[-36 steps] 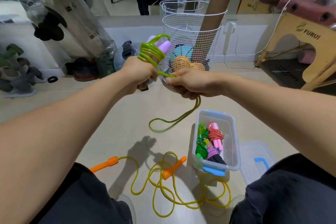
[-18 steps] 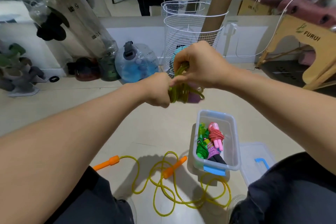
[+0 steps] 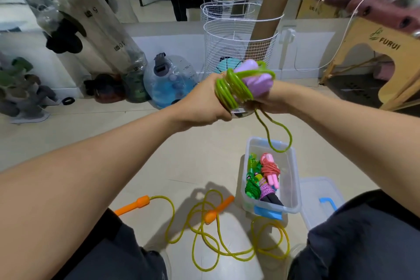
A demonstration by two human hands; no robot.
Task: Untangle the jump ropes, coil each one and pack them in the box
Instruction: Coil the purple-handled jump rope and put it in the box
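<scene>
Left grip (image 3: 205, 102) raised green rope (image 3: 229, 88) since before, tail dangling.

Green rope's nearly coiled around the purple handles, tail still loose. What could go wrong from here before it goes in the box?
1. The loose tail hangs over the box; untucked, the green coil may unwind when the left hand or right hand lets go.
2. The yellow rope lies sprawled by the feet and could snag.
</scene>
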